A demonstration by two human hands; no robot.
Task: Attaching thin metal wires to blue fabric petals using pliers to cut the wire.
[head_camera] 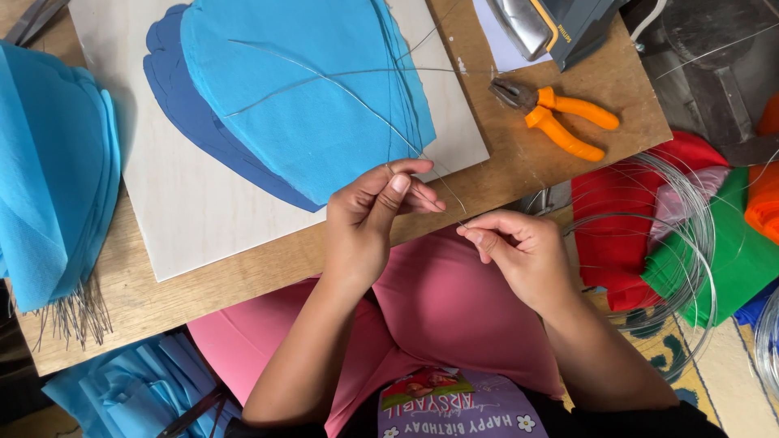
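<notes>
While the stack of blue paper sits at the counter's far left, wire ends bristling from under it, the cut blue sheets lie on the white board with thin wire curving across them. The left hand has its grip pinched together on that wire near the sheets' lower edge; the right hand pinches the wire's free end just beside it. A hard tug could drag the wire over the sheets and tear or shift them, and the sharp end could prick a finger. Further right lie orange pliers, well apart from both hands, and coiled wire that might snag the right forearm.
</notes>
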